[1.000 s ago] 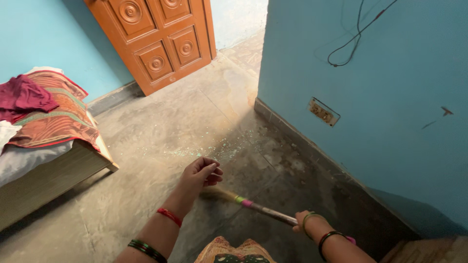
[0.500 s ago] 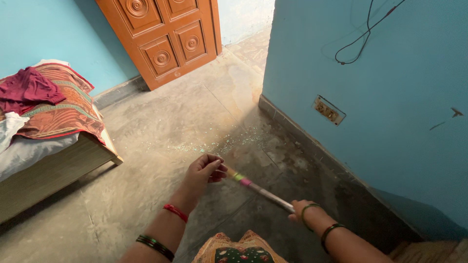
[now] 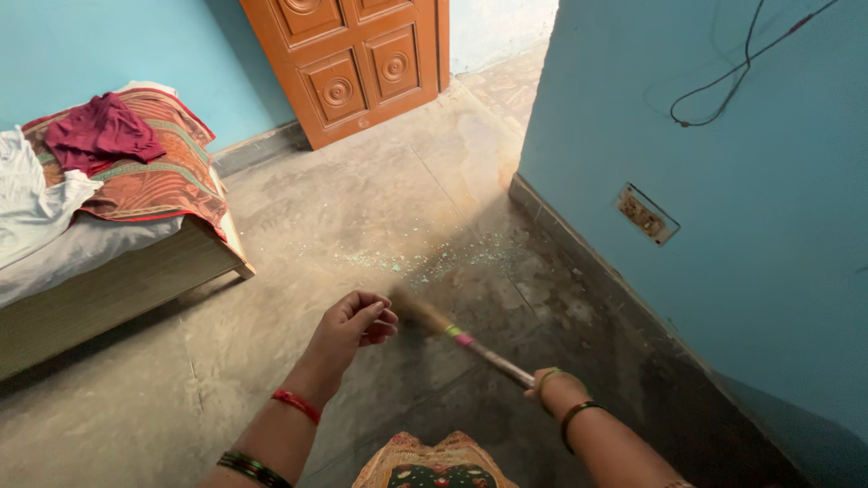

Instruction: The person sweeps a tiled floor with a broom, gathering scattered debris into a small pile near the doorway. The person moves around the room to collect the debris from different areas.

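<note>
Mid-sweep: R hand (image 3: 545,381) closed round broom (image 3: 470,343) handle, L hand (image 3: 353,323) loosely curled, empty, w/ green debris (image 3: 425,262) at 12 o'clock, needing longer strokes probably.

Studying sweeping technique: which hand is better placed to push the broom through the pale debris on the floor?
Right, probably. The right hand grips the broom handle; the left hand is loosely curled beside it, holding nothing.

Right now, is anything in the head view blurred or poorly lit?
Head view: the broom head is motion-blurred near the left hand; right hand sharp enough; daylight brightens the floor by the door, the lower right corner falls dark.
</note>
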